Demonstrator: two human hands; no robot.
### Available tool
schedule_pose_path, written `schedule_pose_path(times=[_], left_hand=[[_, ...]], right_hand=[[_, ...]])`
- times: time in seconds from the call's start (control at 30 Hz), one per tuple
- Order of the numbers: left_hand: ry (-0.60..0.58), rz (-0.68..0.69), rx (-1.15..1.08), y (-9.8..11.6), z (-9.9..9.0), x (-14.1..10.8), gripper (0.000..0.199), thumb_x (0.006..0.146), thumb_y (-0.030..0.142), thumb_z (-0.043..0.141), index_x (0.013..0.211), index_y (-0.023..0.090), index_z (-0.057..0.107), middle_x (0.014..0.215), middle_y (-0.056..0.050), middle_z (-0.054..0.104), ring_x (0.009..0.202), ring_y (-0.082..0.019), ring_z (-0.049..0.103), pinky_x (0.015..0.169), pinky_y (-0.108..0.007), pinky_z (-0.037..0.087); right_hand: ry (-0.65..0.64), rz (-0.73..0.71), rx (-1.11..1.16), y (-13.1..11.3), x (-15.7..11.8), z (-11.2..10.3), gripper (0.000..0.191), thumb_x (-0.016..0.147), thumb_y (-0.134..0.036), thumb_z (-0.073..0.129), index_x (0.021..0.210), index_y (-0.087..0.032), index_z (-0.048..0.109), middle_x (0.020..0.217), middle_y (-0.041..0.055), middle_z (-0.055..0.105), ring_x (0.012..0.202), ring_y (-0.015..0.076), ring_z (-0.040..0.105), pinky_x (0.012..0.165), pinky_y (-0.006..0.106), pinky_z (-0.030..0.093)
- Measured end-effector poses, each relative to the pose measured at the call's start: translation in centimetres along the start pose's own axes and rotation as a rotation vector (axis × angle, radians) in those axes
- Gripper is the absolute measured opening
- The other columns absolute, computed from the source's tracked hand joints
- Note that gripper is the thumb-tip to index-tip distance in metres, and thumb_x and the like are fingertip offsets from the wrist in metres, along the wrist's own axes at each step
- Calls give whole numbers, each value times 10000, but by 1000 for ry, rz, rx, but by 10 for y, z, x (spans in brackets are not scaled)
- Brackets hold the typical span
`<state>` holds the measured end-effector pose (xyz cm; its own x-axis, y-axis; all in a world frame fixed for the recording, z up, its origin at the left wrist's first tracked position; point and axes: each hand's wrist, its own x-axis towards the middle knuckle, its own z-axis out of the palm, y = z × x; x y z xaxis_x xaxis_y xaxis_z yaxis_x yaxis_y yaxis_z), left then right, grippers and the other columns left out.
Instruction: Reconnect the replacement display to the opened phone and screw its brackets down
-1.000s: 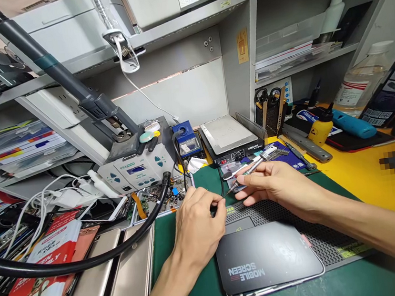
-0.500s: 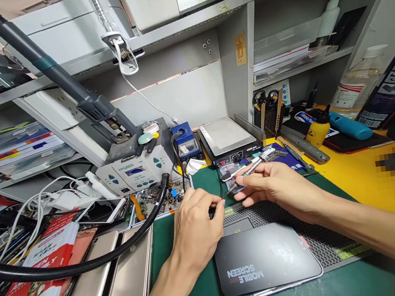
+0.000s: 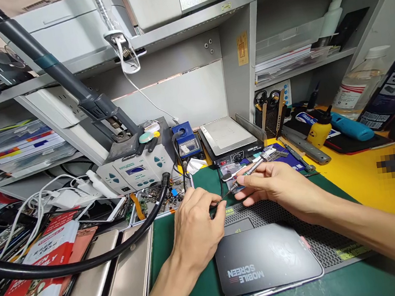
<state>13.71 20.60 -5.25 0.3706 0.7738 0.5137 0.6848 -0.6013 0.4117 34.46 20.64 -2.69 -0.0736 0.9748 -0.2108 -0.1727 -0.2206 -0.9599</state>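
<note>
My right hand [image 3: 270, 182] is closed on a slim metallic pen-like tool [image 3: 253, 166], whose thin tip points down and left toward my other fingers. My left hand [image 3: 199, 220] has thumb and forefinger brought together near that tip. A small dark thing shows between them, too hidden to name. Both hands are above the far edge of a black textured mat [image 3: 325, 238]. Nearer to me lies a dark flat device [image 3: 269, 259] marked "MOBILE SCREEN", resting on a thin silver-edged piece.
A grey station [image 3: 137, 167] stands at back left, with a thick black hose [image 3: 99, 262] curving across the left side. Phones [image 3: 127, 281] lie left of my forearm. Behind the hands is a hot plate [image 3: 228, 135]; a yellow bottle [image 3: 319, 128] stands at right.
The view has shifted very slightly. Both hands and the tool keep nearly the same position.
</note>
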Motion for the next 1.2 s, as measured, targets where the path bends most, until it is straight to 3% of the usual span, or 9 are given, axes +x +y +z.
schedule_pose_path(times=[0.33, 0.63, 0.73, 0.83, 0.97, 1.2], left_hand=[[-27, -6, -1, 2, -3, 2, 144, 953, 145, 586, 846, 192, 671, 832, -28, 655, 837, -218, 556, 756, -366, 458], [-86, -56, 29, 1, -6, 3, 58, 916, 152, 635, 934, 185, 679, 909, -50, 674, 908, -250, 597, 795, -400, 493], [-180, -97, 24, 7, -29, -1, 134, 903, 189, 663, 1035, 198, 676, 1002, -62, 683, 985, -271, 627, 843, -428, 526], [-394, -36, -48, 19, -57, -12, 339, 824, 273, 790, 1140, 317, 676, 1142, 14, 685, 1080, -221, 645, 977, -373, 542], [-655, 30, -34, 29, -72, -29, 560, 806, 262, 783, 1328, 326, 592, 1393, -16, 582, 1288, -239, 554, 1139, -382, 480], [-638, 78, -21, 31, -65, -35, 550, 791, 202, 736, 1319, 261, 596, 1332, -62, 614, 1223, -274, 588, 1095, -438, 518]], right_hand=[[-7, -2, 10, -4, -2, 2, 162, 828, -247, 829, 860, -135, 716, 862, 93, 767, 776, 213, 772, 680, 279, 658], [-8, -27, 1, -4, -4, 1, 204, 808, -282, 851, 862, -127, 729, 869, 102, 771, 782, 218, 774, 674, 276, 653], [-9, -53, -2, -8, -4, -2, 240, 788, -314, 869, 846, -121, 738, 832, 100, 767, 788, 219, 768, 681, 285, 652], [-21, -88, 4, -13, -6, -7, 262, 780, -338, 876, 869, -125, 753, 879, 113, 782, 816, 228, 772, 708, 300, 653], [-41, -143, 22, -20, -9, -14, 246, 770, -343, 886, 861, -148, 767, 893, 98, 790, 830, 228, 775, 744, 305, 656], [-15, -185, 39, -33, -11, -23, 149, 813, -223, 852, 876, -135, 749, 851, 98, 789, 791, 212, 780, 763, 303, 663]])
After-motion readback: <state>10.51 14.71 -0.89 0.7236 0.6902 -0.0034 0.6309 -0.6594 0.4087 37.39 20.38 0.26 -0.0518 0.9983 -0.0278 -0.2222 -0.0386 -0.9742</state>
